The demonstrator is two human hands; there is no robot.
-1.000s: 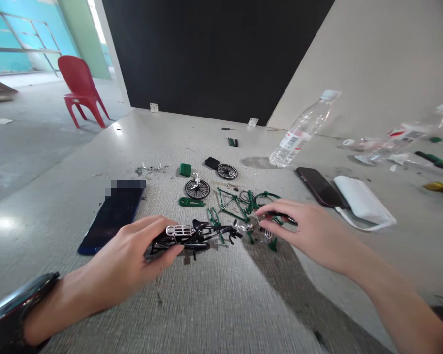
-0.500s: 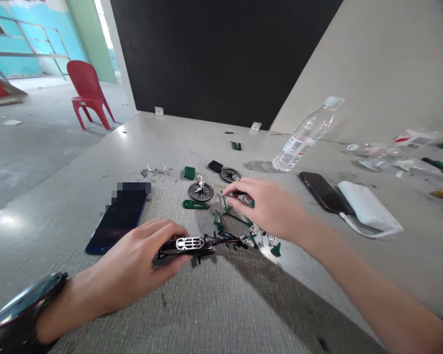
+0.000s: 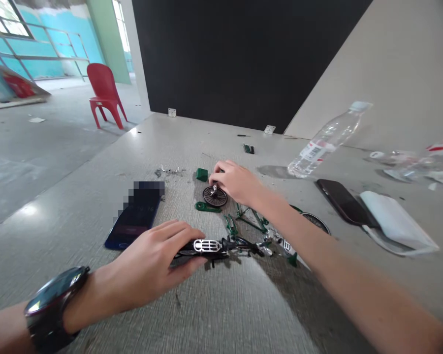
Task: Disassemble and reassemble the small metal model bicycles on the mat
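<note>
My left hand [image 3: 166,258] is closed around a black toy bicycle [image 3: 239,244], its silver rear rack showing between thumb and fingers. Farther forward, my right hand [image 3: 236,182] has its fingers curled over the top of a small spoked wheel [image 3: 214,197] with a silver fork on it; the fingertips cover part of the fork. Between the hands lie a green bicycle frame [image 3: 256,223], a green chain guard [image 3: 206,207] and a small green forked part [image 3: 230,224]. A green box [image 3: 202,174] sits just beyond the wheel. Another wheel [image 3: 315,222] shows partly behind my right forearm.
A blue phone [image 3: 136,221] lies left of the parts, near silver handlebars [image 3: 170,170]. To the right are a clear bottle [image 3: 328,140], a dark phone [image 3: 341,200] and a white pouch [image 3: 395,219]. A black panel [image 3: 243,64] stands behind. A red chair [image 3: 104,88] is off the table.
My right hand has moved left and away from me, from above the green frame to the wheel with the silver fork. My left hand keeps the black bicycle. The view has shifted.
</note>
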